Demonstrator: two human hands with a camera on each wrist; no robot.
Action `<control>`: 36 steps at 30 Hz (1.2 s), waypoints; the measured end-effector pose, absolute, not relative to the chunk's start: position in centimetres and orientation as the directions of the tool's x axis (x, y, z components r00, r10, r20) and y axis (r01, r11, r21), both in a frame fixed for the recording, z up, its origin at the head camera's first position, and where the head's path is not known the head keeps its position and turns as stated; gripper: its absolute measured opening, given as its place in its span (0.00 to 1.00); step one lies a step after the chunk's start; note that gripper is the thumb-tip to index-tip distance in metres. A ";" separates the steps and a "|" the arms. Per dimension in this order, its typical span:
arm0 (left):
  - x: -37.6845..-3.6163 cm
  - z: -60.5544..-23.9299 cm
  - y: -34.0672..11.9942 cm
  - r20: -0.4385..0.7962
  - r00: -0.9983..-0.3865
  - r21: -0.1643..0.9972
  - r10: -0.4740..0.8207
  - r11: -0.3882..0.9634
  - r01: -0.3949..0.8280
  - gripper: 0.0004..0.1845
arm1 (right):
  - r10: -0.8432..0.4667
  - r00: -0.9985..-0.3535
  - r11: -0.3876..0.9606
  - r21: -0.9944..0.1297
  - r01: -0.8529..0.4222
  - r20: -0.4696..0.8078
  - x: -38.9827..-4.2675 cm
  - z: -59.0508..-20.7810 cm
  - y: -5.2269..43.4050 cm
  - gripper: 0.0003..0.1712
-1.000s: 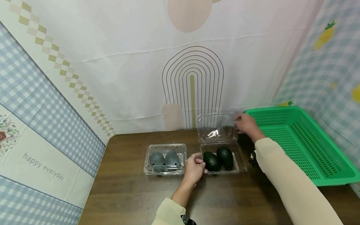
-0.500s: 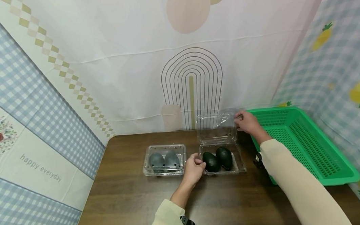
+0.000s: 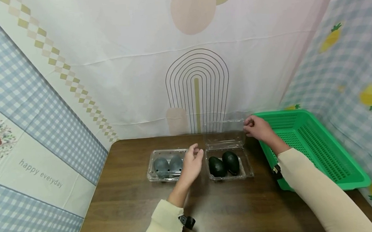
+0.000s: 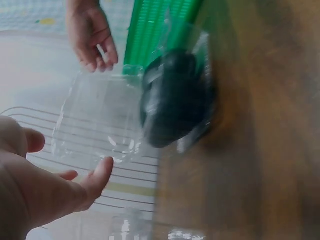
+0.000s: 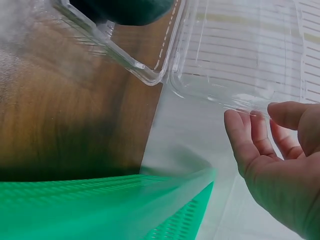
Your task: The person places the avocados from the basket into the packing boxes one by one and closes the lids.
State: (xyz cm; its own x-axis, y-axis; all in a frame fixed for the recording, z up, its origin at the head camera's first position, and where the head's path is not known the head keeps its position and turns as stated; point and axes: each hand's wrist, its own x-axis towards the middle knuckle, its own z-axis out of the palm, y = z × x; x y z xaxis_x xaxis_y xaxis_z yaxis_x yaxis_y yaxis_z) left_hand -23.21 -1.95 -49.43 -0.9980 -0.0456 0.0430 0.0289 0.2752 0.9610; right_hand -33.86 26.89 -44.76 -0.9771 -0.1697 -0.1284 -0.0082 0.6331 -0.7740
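Note:
An open clear clamshell box [image 3: 247, 174] stands mid-table with two dark avocados [image 3: 224, 164] in its tray. Its lid [image 3: 224, 135] stands upright behind them. My right hand [image 3: 247, 125] pinches the lid's upper right corner; in the right wrist view the thumb and fingers [image 5: 245, 135] meet at the lid's edge [image 5: 240, 50]. My left hand [image 3: 195, 152] hovers with relaxed fingers between this box and a closed clamshell box [image 3: 168, 164], holding nothing. In the left wrist view the avocados [image 4: 172, 97] lie beyond the left hand's palm [image 4: 55, 190].
A green plastic basket [image 3: 314, 148] sits at the table's right, against the open box's side. The closed box at the left holds two more avocados. Patterned cloth walls enclose the brown table [image 3: 241, 211] at the back and both sides.
My left hand let go of the open box's left front edge and lifted up and to the left. The right hand still holds the lid, which stays upright.

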 end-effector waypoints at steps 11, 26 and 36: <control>-26.6 -45.9 -3.4 -0.123 -0.992 0.991 0.016 -0.060 -0.124 0.24 | -0.200 -0.972 0.648 -0.761 -0.037 -0.123 -32.3 -44.0 27.0 0.14; -26.1 -45.3 -2.2 -0.059 -0.998 0.998 -0.003 0.026 -0.059 0.17 | -0.222 -0.974 0.724 -0.677 -0.131 -0.049 -29.0 -44.2 27.9 0.08; -25.4 -46.6 -1.7 -0.064 -0.998 0.998 -0.021 -0.002 -0.064 0.14 | -0.234 -0.972 0.752 -0.633 -0.183 0.004 -26.1 -45.2 28.3 0.08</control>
State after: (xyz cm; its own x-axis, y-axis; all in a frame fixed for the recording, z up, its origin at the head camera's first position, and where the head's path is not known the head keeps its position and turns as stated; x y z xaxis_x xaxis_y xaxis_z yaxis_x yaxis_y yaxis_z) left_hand -25.39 -1.70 -46.59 -0.9977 -0.0211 -0.0643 -0.0642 -0.0019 0.9979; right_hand -26.13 28.31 -45.15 -0.9723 -0.2336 0.0037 -0.1831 0.7521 -0.6331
